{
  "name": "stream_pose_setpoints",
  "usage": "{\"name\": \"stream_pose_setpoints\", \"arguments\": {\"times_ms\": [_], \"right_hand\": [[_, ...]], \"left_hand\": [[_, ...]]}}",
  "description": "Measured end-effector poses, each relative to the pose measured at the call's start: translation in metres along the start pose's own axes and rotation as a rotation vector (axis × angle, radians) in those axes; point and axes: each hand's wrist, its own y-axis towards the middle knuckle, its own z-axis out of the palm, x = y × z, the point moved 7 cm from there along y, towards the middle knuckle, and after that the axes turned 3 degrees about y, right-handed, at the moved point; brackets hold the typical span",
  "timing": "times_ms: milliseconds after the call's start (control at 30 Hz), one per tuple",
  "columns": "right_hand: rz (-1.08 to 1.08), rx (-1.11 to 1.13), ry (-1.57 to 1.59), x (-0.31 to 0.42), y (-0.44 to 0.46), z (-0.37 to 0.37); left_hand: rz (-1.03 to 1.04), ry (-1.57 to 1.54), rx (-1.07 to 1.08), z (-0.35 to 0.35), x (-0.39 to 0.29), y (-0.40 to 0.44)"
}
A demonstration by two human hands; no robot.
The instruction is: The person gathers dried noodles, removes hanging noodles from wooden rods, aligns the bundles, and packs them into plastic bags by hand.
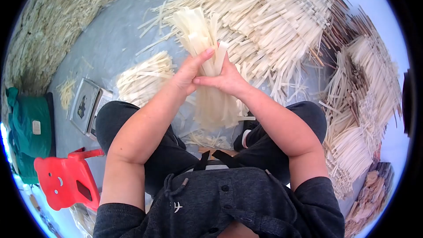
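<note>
Both of my hands grip one bundle of flat, pale cream strips (216,108) in front of my knees. My left hand (190,71) wraps the bundle from the left, thumb pointing up across the strips. From the right, my right hand (224,77) closes round it, its thumb lying across the front toward my left hand. The strips fan out unevenly above my hands and hang straighter below them. One short strip sticks up by my right fingers. Fingers behind the bundle are partly hidden.
A large pile of pale strips (264,22) spreads ahead, with another stack (363,101) along the right. A smaller heap (147,77) lies left of my hands. Near my left knee are a scale (84,105), a red chair (66,180) and a green bag (31,128).
</note>
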Motion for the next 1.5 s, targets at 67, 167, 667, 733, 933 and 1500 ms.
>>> {"name": "stream_pose_setpoints", "arguments": {"times_ms": [67, 167, 667, 733, 933, 1500], "right_hand": [[0.027, -0.031, -0.007, 0.002, 0.002, -0.007], [0.017, -0.028, -0.013, 0.003, 0.009, -0.014], [-0.053, -0.035, -0.087, 0.019, 0.007, -0.007], [-0.133, -0.099, -0.067, 0.03, 0.011, -0.014], [0.105, -0.032, 0.313, 0.019, 0.016, -0.023], [0.19, 0.03, 0.33, -0.002, 0.088, 0.004]], "left_hand": [[0.017, 0.025, 0.089, 0.007, -0.005, 0.001], [0.026, 0.271, 0.148, 0.017, -0.016, 0.005], [0.101, 0.439, 0.241, 0.021, -0.023, -0.002], [0.094, 0.507, 0.214, 0.016, -0.021, -0.002], [0.141, 0.718, 0.25, 0.021, -0.025, -0.013], [-0.256, 0.978, 0.126, -0.14, -0.112, 0.018]]}}
